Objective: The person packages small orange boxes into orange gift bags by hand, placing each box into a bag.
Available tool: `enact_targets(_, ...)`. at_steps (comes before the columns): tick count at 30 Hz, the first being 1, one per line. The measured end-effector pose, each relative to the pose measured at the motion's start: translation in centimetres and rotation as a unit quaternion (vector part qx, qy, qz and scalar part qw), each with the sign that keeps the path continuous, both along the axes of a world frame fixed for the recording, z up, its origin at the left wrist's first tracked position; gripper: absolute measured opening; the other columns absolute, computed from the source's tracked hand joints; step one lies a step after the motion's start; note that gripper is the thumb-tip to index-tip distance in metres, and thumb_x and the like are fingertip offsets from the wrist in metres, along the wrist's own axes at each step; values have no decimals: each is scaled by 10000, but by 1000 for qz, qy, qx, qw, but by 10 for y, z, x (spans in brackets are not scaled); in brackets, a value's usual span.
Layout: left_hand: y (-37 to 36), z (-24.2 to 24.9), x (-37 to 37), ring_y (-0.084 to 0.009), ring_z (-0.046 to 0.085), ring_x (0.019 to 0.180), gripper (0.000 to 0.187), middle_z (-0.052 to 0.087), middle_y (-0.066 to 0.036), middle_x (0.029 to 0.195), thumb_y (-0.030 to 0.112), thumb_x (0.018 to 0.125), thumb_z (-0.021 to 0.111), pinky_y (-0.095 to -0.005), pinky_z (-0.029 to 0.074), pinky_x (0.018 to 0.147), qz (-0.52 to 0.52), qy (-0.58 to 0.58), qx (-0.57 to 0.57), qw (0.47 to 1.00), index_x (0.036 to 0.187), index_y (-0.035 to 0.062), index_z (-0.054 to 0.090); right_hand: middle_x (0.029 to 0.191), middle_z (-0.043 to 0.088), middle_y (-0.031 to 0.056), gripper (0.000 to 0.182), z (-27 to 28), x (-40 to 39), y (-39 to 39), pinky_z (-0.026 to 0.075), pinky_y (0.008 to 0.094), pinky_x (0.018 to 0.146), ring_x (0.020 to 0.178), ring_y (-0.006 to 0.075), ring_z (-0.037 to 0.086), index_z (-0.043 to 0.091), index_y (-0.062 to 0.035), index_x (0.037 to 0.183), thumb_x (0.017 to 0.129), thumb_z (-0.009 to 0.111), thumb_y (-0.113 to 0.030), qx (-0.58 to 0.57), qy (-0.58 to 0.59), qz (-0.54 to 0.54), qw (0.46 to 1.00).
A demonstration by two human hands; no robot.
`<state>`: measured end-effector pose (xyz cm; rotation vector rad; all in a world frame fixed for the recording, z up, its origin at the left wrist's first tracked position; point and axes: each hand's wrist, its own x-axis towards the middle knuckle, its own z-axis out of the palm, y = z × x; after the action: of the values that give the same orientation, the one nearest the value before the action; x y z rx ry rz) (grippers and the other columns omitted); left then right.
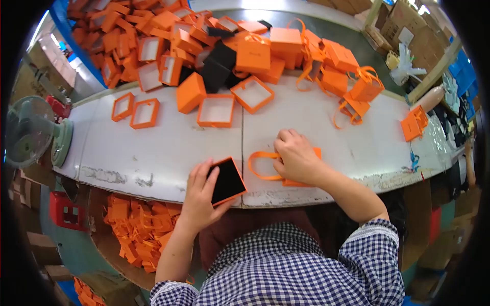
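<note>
My left hand (199,194) is closed around the side of a small orange box (228,181) with a black lining, tilted at the table's near edge. Its fingers reach over the rim, and the black inside faces up. To the right, my right hand (296,157) has its fingers curled over a small orange gift bag (295,183) lying on the table. The bag's orange ribbon handle (252,162) loops out to the left, close to the fingertips. Most of the bag is hidden under the hand.
Orange box parts (122,38) are heaped at the back left. Box trays (216,111) lie in front of them, with finished-looking ribboned bags (366,84) at the right. A fan (33,130) stands left. Below the table, a carton holds many orange pieces (143,224).
</note>
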<state>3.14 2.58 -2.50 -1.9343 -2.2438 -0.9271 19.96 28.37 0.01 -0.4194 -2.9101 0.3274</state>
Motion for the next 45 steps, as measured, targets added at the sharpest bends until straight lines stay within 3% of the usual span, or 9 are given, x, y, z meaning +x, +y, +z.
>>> enact_targets(6,-4,-1,-2,-496,421,1356,865,394,-290,1536,284,781,886,-549,396,1132,2,-7,14,1000,1422,-97,448,1150,665,170,103,-2,10,1,515,450,973,1173,340,617,633,28,922,841,680,-14,-200,231,-25,952)
enact_targets(8,-4,-2,-1,-480,453,1323,864,422,-279,1498,288,767,895,-532,419,1109,13,-11,14,1000,1408,-98,463,1229,662,186,109,10,26,-4,508,472,1018,1279,354,578,640,14,966,900,708,-39,-557,240,-94,789)
enact_targets(11,-5,-6,-2,-459,487,1285,869,454,-260,1445,280,736,913,-515,439,1086,25,-37,30,999,1404,-76,487,1315,610,208,248,12,59,25,538,477,964,1276,373,565,598,3,1000,891,774,-135,-165,225,139,950)
enact_targets(14,-5,-3,-8,-405,519,1265,904,474,-220,1404,217,689,927,-463,456,1076,17,-111,56,992,1441,-19,483,1345,576,234,436,40,88,13,543,485,966,1209,379,596,572,-9,891,756,909,-250,18,69,68,995)
enact_targets(18,-1,13,1,-342,529,1314,1030,489,-184,1420,218,630,979,-434,448,1110,-45,-311,126,941,1488,13,448,1497,484,231,571,35,95,22,454,490,1097,1315,383,541,452,-77,807,645,982,-214,-284,-22,-53,957)
enact_targets(26,10,48,7,-394,541,1307,1058,517,-217,1420,332,664,972,-457,480,1098,-154,-182,-34,971,1508,13,420,1485,520,212,575,52,83,11,543,418,972,1237,337,598,506,-72,813,601,1016,-230,-339,62,150,927)
enact_targets(35,17,16,50,-444,347,1457,1306,298,-279,1587,480,648,973,-531,332,1200,-154,-236,77,956,1611,16,222,1478,468,255,519,19,51,-57,591,426,903,1307,383,569,542,-74,803,644,1011,-231,-306,108,178,929)
enact_targets(41,-51,67,10,-428,456,1356,1232,454,-244,1489,499,659,959,-527,382,1145,-48,-189,-93,976,1598,12,328,1479,482,219,641,27,17,-62,507,470,1071,1291,417,572,601,-36,1193,723,948,-302,-400,62,233,884)
enact_targets(45,-120,128,-26,-488,409,1420,1307,310,-335,1623,643,629,907,-599,300,1177,149,43,-230,961,1597,-12,323,1368,594,211,635,23,-29,12,499,470,1072,1261,403,593,553,-27,1352,841,859,-249,-162,177,134,961)
